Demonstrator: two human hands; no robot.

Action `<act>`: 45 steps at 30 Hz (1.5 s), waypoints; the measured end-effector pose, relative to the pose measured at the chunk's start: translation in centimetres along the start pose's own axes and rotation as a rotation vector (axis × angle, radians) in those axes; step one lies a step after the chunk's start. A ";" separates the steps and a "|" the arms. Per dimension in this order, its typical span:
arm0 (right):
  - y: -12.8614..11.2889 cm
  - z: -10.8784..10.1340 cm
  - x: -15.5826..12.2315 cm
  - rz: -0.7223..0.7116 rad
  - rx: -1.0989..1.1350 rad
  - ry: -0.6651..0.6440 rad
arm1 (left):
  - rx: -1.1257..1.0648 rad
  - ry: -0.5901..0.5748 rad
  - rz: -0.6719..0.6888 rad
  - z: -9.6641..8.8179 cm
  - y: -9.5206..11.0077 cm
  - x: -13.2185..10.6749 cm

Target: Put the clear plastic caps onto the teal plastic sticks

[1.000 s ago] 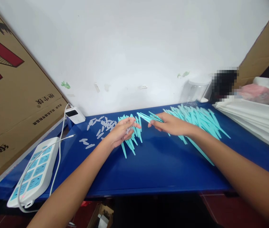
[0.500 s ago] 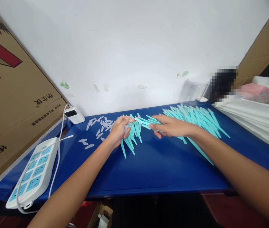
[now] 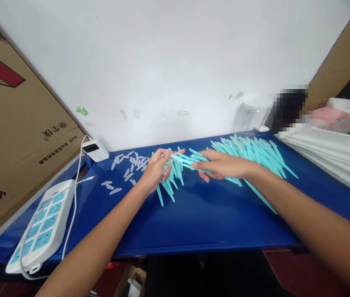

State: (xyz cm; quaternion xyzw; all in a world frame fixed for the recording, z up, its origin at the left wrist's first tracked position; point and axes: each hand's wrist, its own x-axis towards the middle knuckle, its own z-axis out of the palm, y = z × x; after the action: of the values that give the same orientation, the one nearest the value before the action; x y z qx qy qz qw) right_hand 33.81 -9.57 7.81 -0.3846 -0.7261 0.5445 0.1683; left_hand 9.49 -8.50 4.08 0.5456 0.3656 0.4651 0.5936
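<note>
My left hand is closed on small clear plastic caps, partly hidden by its fingers. My right hand grips several slim turquoise sticks, fanned out and pointing left. The tip of one stick reaches the thumb and forefinger of my left hand; whether it sits inside a cap is too small to tell. Below and behind my left hand lies a bunch of turquoise sticks with tapered ends toward me. A larger pile of turquoise sticks spreads behind my right wrist. Loose translucent caps are scattered left of my left hand.
On the blue table, a white power strip with a cable lies at left, near a small white device. A clear container stands by the wall. Stacked white trays fill the right; a cardboard box rises left.
The sticks in my right hand have moved slightly left, their front tip now at my left fingertips. The view has shifted a little; the piles lie as before.
</note>
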 end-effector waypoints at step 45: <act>1.2 2.1 1.6 -0.195 0.073 0.285 | 0.283 0.112 0.138 0.5 -0.8 0.1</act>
State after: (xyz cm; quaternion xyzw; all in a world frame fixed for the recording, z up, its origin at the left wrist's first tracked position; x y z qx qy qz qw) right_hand 31.80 -9.63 5.68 -0.3791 -0.7084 0.4916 0.3357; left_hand 10.16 -8.55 3.34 0.6206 0.4218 0.4784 0.4562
